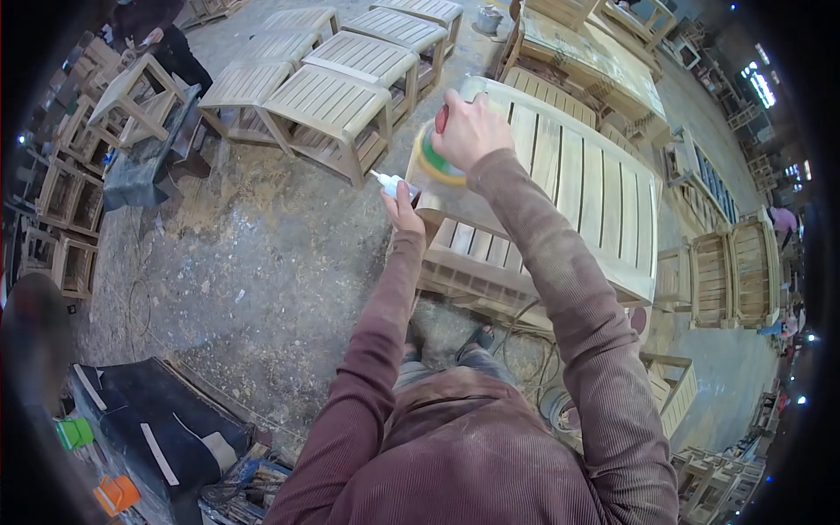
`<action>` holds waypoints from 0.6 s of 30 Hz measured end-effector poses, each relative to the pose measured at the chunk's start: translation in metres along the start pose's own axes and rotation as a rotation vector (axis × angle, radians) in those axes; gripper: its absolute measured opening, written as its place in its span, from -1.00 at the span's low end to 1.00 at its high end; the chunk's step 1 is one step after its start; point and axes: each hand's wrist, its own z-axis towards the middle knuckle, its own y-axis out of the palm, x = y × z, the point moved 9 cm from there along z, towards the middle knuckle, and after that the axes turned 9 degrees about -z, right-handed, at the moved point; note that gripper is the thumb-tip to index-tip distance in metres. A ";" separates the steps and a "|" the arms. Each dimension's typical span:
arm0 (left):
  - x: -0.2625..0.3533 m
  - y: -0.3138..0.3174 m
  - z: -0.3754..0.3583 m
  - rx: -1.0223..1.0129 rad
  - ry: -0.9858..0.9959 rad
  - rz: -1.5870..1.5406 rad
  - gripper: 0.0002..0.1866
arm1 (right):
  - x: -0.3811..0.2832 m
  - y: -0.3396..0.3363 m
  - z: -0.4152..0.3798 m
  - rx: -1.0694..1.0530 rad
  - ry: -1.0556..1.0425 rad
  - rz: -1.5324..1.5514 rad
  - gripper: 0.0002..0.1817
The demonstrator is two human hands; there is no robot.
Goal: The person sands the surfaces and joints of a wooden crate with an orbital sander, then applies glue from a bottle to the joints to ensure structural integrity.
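Observation:
My right hand (471, 129) grips a sander (435, 156) with a green round pad, lifted and tilted above the near end of a long slatted wooden table (584, 188). My left hand (403, 208) holds a small white bottle (391, 184) with a nozzle, just left of the sander's pad. Both arms wear dusty maroon sleeves. My feet stand on the floor beside a lower slatted frame (472, 258).
Several slatted wooden stools (332, 101) stand in rows at the top. Another person (162, 39) works at the upper left among stacked frames. A cable (534, 354) coils on the dusty floor. Black bags (166, 429) lie at lower left; more furniture (735, 271) stands right.

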 end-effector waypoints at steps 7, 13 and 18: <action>0.003 0.000 0.002 -0.060 0.009 0.067 -0.57 | 0.022 -0.036 -0.080 -0.093 -0.009 0.032 -0.58; 0.005 0.007 -0.002 -0.043 -0.016 0.035 -0.57 | 0.154 -0.073 -0.152 -0.015 0.264 -0.090 -0.48; 0.006 0.003 0.001 -0.040 0.047 0.082 -0.57 | 0.106 -0.098 -0.208 0.177 0.102 -0.163 -0.58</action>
